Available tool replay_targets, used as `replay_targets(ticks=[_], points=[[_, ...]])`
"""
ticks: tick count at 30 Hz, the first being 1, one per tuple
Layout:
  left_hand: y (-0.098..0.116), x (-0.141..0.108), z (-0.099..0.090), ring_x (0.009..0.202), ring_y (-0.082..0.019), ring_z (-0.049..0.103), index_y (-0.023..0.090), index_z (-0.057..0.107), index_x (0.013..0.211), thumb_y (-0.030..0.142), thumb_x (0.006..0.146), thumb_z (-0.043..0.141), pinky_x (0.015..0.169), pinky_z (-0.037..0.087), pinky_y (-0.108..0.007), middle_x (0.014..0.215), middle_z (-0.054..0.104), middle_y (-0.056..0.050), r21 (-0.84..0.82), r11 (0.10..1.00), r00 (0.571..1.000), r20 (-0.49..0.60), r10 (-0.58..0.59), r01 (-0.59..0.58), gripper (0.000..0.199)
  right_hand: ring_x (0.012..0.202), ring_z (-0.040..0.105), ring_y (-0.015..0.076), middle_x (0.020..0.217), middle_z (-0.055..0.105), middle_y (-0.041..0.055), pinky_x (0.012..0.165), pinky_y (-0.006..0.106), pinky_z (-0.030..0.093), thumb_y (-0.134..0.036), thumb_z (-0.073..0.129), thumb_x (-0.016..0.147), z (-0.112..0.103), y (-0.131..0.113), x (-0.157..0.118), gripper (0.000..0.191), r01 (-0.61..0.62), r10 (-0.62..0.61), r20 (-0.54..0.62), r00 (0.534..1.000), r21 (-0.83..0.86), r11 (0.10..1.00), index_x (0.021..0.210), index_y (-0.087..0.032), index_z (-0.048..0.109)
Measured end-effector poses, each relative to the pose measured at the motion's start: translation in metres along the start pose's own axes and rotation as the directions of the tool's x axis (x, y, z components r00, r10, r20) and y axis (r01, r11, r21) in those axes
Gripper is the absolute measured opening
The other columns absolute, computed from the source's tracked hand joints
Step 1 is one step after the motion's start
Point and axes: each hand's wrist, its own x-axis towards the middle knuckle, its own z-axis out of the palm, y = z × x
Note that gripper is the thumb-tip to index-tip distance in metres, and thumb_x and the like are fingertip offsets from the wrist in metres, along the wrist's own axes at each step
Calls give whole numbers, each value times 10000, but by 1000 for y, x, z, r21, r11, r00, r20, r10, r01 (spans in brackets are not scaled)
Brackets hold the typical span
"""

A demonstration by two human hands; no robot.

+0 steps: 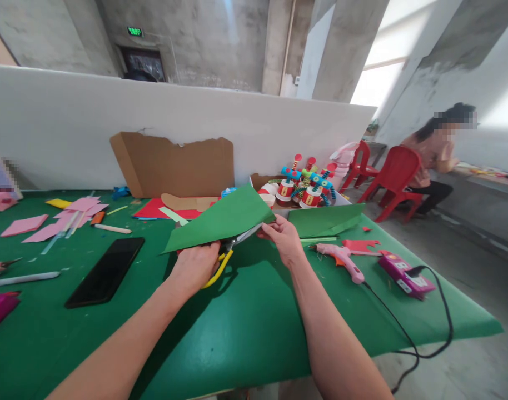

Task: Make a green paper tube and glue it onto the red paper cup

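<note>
A sheet of green paper (224, 218) is held up above the table, slanting down to the left. My left hand (197, 265) is closed at its lower edge, around a pair of yellow-handled scissors (223, 270); its fingers are mostly hidden. The blades point right, under the paper, partly covered by it. At the paper's right corner, my right hand (282, 238) pinches the sheet between thumb and fingers. Just beyond that hand lies another piece of green paper (324, 220).
Right of my hands lie a pink glue gun (341, 260) and a purple box (406, 274) with a black cable. A phone (106, 272) and pink paper pieces (66, 219) lie left. Behind are a box of paper-cup figures (306, 189) and cardboard (174, 166). A person sits far right.
</note>
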Motion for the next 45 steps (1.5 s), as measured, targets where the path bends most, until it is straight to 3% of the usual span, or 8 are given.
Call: replay_targets(ticks=[12,20,33,39,45], points=[[1,0,0,950,-332,674,98,565,1191,199,892,428,807,533,-449,1076,681,-210,-7,1000,999,36,27,-26,344,657,649,128,699,690,-36,733,310,570,-356,790,615,-2,2,0,354,11,-8,65,998,-55,998,905,-207,653],[2,-1,0,914,-320,685,105,581,1164,192,895,426,845,526,-467,1006,702,-191,22,999,1000,0,29,-29,322,667,654,134,716,699,-29,722,308,572,-362,800,606,-2,2,1,357,12,-10,56,998,-40,999,895,-210,655],[-1,-1,-3,865,-310,691,121,577,1148,212,904,398,751,558,-434,961,708,-174,17,1000,999,23,24,-24,316,688,657,136,769,716,-23,729,309,576,-374,817,580,-2,-1,0,405,10,-8,43,999,-40,999,917,-211,661],[0,-1,-7,870,-316,692,115,571,1150,189,896,396,734,560,-427,952,711,-175,5,1000,999,51,9,-9,317,649,663,149,692,698,-5,716,325,576,-462,790,603,-3,-3,0,329,-7,6,-15,1000,-83,997,723,-188,653],[1,-1,-6,889,-304,688,116,567,1127,188,888,418,786,543,-426,990,702,-176,-11,1000,999,52,16,-15,291,641,672,165,660,704,15,693,332,575,-474,794,595,0,-1,-1,338,-31,34,26,999,-109,994,689,-177,660]])
